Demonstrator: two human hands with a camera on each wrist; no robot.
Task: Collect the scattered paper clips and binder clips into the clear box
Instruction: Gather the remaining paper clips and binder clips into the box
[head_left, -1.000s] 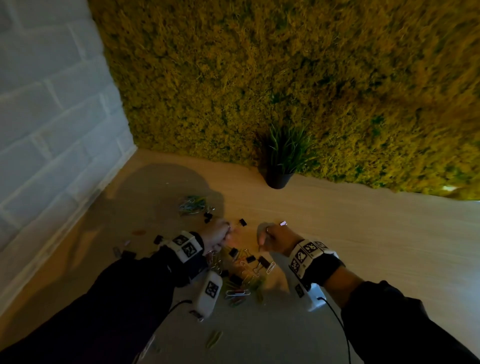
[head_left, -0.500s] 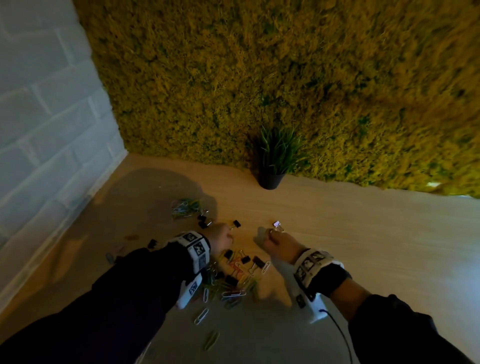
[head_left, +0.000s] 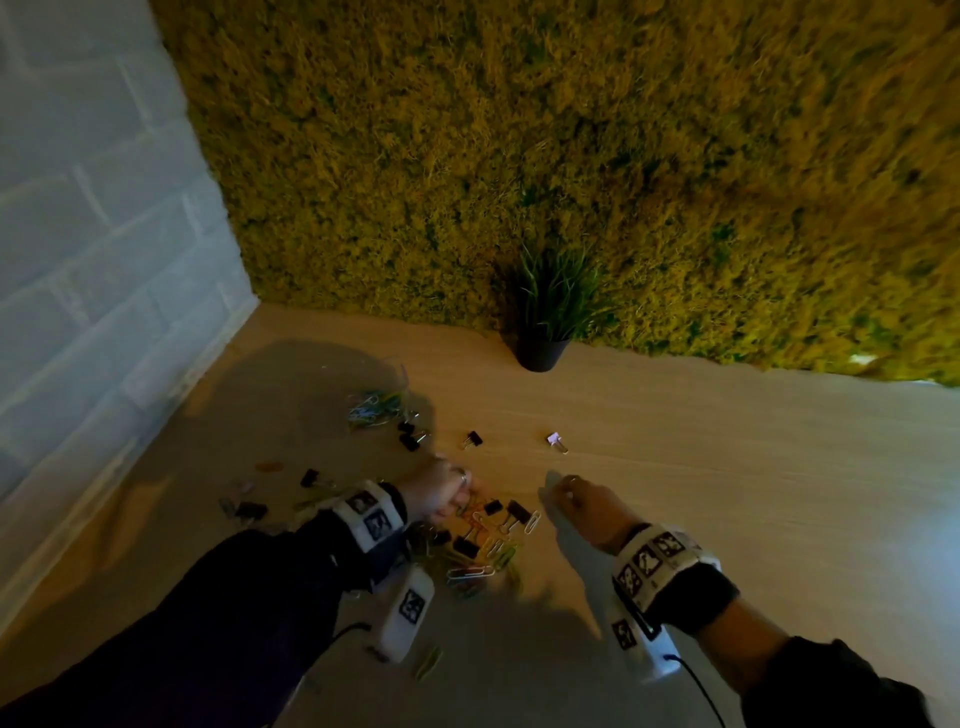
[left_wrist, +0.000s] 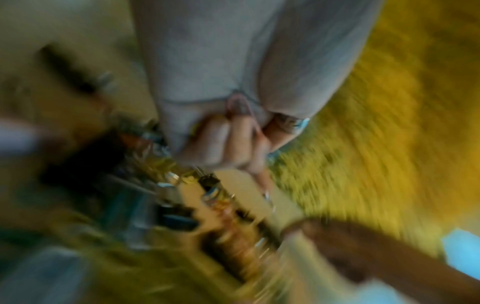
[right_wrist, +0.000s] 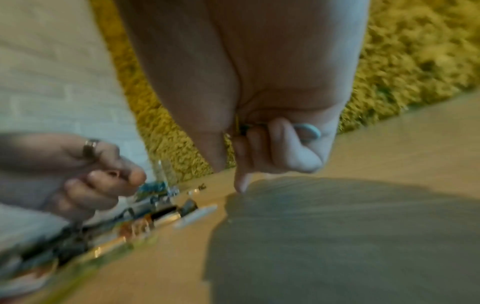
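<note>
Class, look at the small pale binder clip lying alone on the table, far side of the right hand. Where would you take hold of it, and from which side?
Pinch the pale binder clip across its wedge body, coming from above with the right hand, which is nearest. Its wire handles point toward the person and look thin, so the body probably gives surer purchase.

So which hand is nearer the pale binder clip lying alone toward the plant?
Right. The right hand sits just below the pale binder clip; the left hand is farther off to its left, over the clip pile.

Right hand (right_wrist: 262, 131) curls over the table (right_wrist: 389, 148), left hand (right_wrist: 85, 176) (ringed) beside.
</note>
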